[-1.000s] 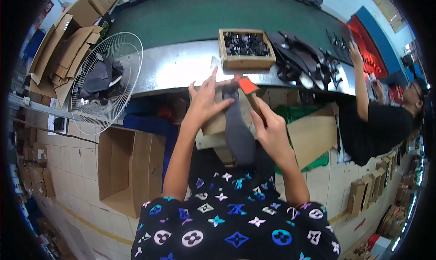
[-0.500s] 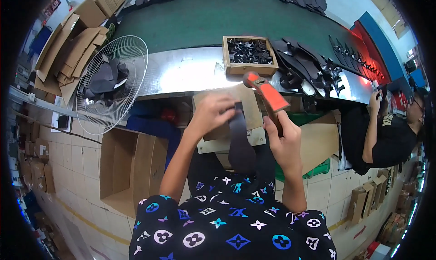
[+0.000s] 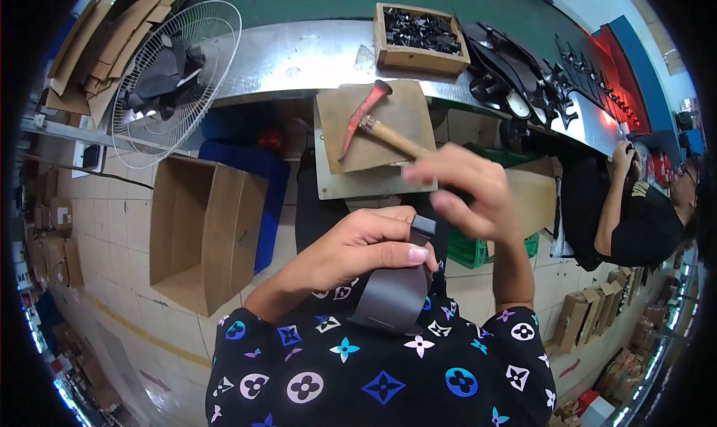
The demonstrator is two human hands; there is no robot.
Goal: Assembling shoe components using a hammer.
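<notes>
My left hand (image 3: 366, 240) pinches a dark grey insole-shaped piece (image 3: 392, 296) between thumb and fingers, close in front of my patterned shirt. A small shiny grey clip-like end (image 3: 423, 225) sticks up past the fingertips; I cannot make out how it is fixed. On the brown work board (image 3: 388, 154) ahead lies a hammer (image 3: 392, 137) with a worn red head and wooden handle. My right hand (image 3: 467, 192) hovers by the end of that handle, fingers apart and holding nothing.
A wooden box (image 3: 422, 60) of small black parts stands on the metal bench edge, with dark insole pieces (image 3: 508, 65) to its right. At left are a wire fan guard (image 3: 175, 91) holding dark pieces and an open cardboard box (image 3: 205, 233). A co-worker (image 3: 642, 203) sits at right.
My right hand has let go of the hammer, which now lies on the board. My left hand has drawn the insole-shaped piece back toward my body. The view has tilted down.
</notes>
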